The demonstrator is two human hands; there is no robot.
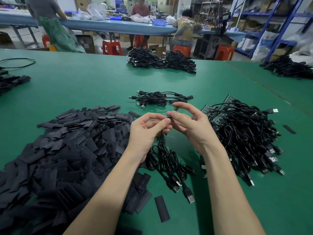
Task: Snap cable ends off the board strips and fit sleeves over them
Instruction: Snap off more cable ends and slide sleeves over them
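Note:
My left hand [147,131] and my right hand [189,123] meet above the green table [101,85]. Between their fingertips they pinch the end of a black cable [165,156], with a black sleeve [176,109] sticking up by the right fingers. The cable's coils and USB plugs hang down between my wrists onto the table. A big heap of flat black sleeves [67,150] lies to the left. To the right lies a tangle of black cables on green board strips [240,133].
A small bunch of sleeved cables [159,99] lies just beyond my hands. More cable piles sit at the far middle [160,61], far right [288,68] and left edge [10,82]. People work at a blue table behind, with red stools.

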